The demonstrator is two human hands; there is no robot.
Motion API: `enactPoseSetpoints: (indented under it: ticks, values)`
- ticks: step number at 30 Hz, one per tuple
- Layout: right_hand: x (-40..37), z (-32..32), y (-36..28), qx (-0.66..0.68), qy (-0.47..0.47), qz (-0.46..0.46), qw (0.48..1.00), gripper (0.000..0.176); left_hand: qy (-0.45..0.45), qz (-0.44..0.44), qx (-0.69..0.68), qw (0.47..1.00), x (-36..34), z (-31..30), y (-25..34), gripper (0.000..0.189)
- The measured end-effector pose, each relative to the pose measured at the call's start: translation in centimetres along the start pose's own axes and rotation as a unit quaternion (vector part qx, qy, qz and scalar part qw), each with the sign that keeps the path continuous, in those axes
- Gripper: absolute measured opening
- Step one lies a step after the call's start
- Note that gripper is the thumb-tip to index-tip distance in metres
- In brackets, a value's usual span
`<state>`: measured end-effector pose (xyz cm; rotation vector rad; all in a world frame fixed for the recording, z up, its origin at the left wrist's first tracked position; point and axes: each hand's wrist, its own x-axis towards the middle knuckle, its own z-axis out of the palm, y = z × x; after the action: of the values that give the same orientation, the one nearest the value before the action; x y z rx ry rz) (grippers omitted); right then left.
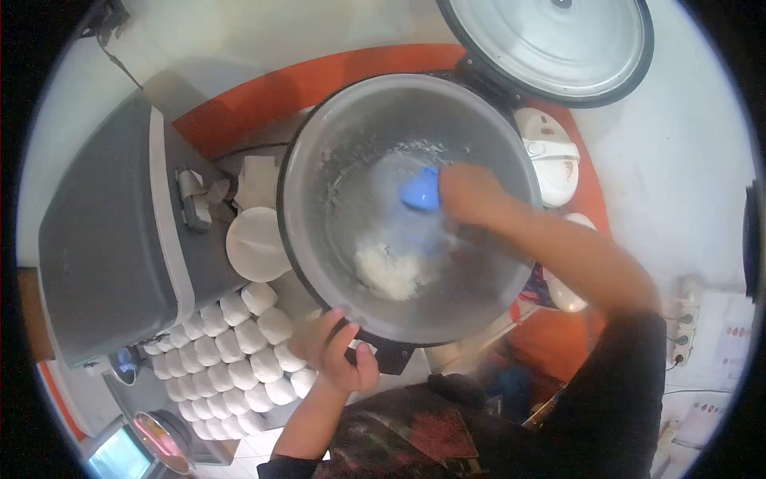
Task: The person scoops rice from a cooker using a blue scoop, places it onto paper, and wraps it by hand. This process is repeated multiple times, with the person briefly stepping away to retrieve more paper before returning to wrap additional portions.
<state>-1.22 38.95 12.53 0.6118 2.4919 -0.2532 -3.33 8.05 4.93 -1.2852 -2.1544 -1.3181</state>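
Observation:
A large rice cooker pot (335,263) stands in the middle of the head view, with steam blurring its inside. A small mound of white rice (391,271) lies on its bottom, and white bits cling to the far wall. My right hand (472,194) reaches in over the right rim, closed around a blue plastic scoop (420,190); its handle is hidden in my fist. At the pot's near-left rim is my left hand (341,355), fingers apart and fingertips right at the edge, beside the dark side handle (393,358).
The round lid (558,40) stands raised behind the pot. Rows of white wrapped bundles (231,359) cover the left side, near a white plate (257,243) and a large grey box (112,239). White lidded items (549,160) sit to the right.

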Motion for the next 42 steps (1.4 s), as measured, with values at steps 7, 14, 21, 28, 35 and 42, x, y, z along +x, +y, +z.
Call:
enactPoseSetpoints:
  ticks: [7, 14, 21, 28, 35, 42]
  values:
    - [-0.7, 5.5, 1.7, -0.123, -0.084, -0.086, 0.985, 0.018, 0.002, 0.007, 0.005, 1.0, 0.2, 0.0, 0.0, 0.033]
    - [2.5, 2.2, 1.8, -0.19, -0.049, 0.039, 0.98, 0.024, -0.006, 0.009, 0.006, 1.0, 0.0, 0.0, -0.2, 0.033]
    - [6.9, 7.3, 2.2, -0.252, -0.328, -0.042, 0.909, 0.025, -0.01, 0.002, -0.001, 1.0, 0.1, 0.0, -0.1, 0.032]
    - [9.0, 16.8, 10.5, 0.056, -0.419, -0.005, 0.906, 0.028, 0.021, 0.002, -0.03, 0.999, 0.4, 0.1, 0.2, 0.03]
    - [1.8, 8.3, -2.6, 0.122, -0.276, -0.023, 0.953, 0.029, -0.001, 0.013, 0.02, 1.0, 0.1, 0.1, -0.1, 0.031]
    - [0.6, 8.0, -6.2, 0.215, -0.065, -0.065, 0.972, 0.024, -0.01, 0.005, 0.027, 1.0, 0.0, 0.0, 0.0, 0.032]
